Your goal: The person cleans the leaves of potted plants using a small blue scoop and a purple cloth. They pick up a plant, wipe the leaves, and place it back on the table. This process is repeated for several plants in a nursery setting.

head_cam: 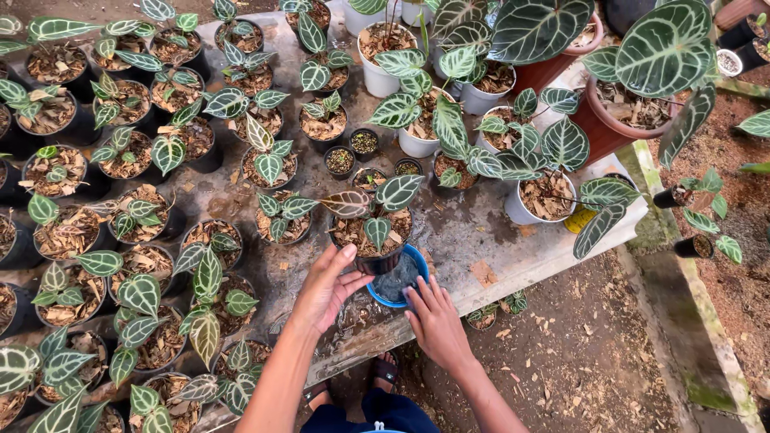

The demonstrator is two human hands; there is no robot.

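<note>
Here, near the lower centre of the frame, a small black pot (377, 258) with a veined-leaf plant stands inside a blue bowl (417, 265) on the grey concrete bench (473, 232). The left hand (327, 287) lies open, fingers spread, against the pot's left side. The right hand (435, 321) rests flat, fingers together, on the bowl's lower right rim. The pot stands upright, just above both hands and between them; the left hand is nearer to it.
</note>
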